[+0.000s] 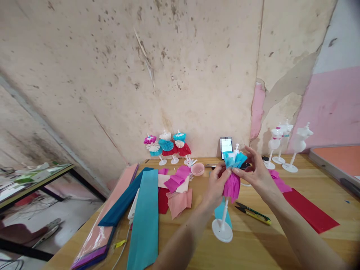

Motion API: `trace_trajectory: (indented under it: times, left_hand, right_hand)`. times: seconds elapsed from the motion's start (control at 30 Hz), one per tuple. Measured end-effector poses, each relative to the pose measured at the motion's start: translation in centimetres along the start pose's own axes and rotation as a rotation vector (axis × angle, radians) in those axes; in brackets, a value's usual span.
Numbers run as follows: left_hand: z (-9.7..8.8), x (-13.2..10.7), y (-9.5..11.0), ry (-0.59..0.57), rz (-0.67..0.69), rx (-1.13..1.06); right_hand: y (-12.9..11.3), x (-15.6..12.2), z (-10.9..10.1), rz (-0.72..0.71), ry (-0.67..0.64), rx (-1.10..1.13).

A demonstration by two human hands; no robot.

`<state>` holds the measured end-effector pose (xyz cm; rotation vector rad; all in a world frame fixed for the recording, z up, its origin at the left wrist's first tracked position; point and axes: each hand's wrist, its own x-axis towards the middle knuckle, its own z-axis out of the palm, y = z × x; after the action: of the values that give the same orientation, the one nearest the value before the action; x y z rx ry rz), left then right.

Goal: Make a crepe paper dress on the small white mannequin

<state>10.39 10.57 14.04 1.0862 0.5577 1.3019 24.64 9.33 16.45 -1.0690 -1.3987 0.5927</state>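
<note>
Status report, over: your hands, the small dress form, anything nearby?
Left hand and right hand holding magenta crepe-paper skirt on white miniature dress form. Yellow utility knife lies beside its base.

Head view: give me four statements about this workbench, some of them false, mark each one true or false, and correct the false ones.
The left hand and right hand both pinch pink and blue crepe paper on a white mannequin. True.

A yellow-handled craft knife lies to the right of the mannequin's base. True.

The dressed mannequins stand to the right of the phone. False: they stand to its left.

The long teal crepe strip is draped over the right hand. False: it lies flat on the wooden table, left of the hands.
</note>
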Motion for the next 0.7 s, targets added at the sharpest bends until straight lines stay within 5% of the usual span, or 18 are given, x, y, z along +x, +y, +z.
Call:
trace_trajectory:
  times: [0.23, 0.7]
  left_hand:
    - [0.5, -0.6, -0.5, -0.114, -0.056, 0.000]
    - [0.4, 0.0, -0.6, 0.078, -0.110, -0.243]
  right_hand:
    - [0.0, 0.0, -0.4, 0.008, 0.078, 0.185]
    - [0.3, 0.5, -0.9, 0.115, -0.104, 0.154]
